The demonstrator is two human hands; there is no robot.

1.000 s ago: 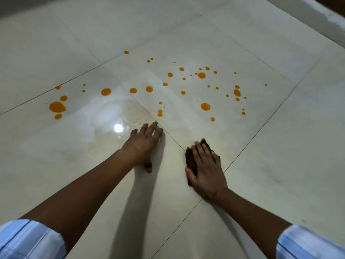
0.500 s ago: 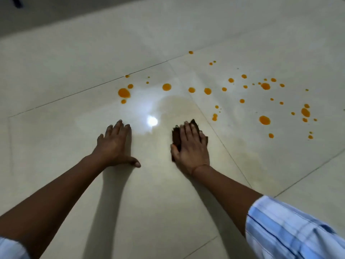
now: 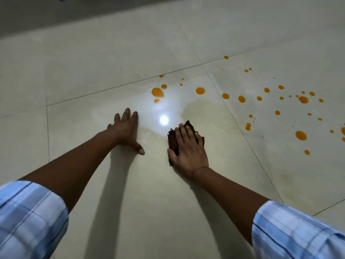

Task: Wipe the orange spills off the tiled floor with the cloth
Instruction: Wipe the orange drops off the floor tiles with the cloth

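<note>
My right hand (image 3: 188, 148) lies flat on a dark brown cloth (image 3: 172, 139), pressing it onto the cream tiled floor (image 3: 149, 193). Only the cloth's left and far edges show past the fingers. My left hand (image 3: 127, 129) rests palm down on the tile to the left, fingers spread, holding nothing. Orange spills dot the floor beyond and to the right: a large drop (image 3: 157, 92) ahead of my left hand, another (image 3: 200, 90) ahead of the cloth, and several more spread to the right edge, such as one (image 3: 301, 135).
A faint yellowish smear (image 3: 205, 113) marks the tile just past the cloth. A bright light reflection (image 3: 164, 120) sits between my hands. A dark wall base (image 3: 56, 12) runs along the far left. Grout lines cross the floor.
The view has swung left, so the spills now sit further right. My right hand has slid the cloth left across the grout line onto the tile where my left hand rests.
</note>
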